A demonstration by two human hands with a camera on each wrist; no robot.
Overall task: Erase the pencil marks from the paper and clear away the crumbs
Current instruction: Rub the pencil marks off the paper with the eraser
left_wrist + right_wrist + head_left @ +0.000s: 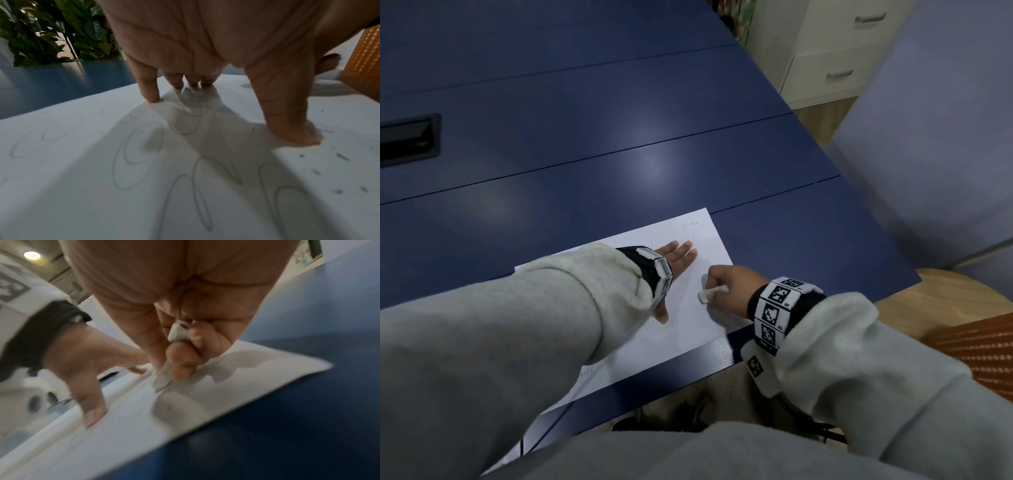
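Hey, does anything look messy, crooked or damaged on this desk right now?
Only small things. Dark eraser crumbs lie scattered on the paper near the left hand's thumb, and the sheet sits at a slant to the blue desk's edge. The right hand holds the eraser. No tears show.

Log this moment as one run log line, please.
step: erasing | left hand: flat on paper | right hand: grips eraser, tip on paper | pencil marks: still there | crumbs: on paper
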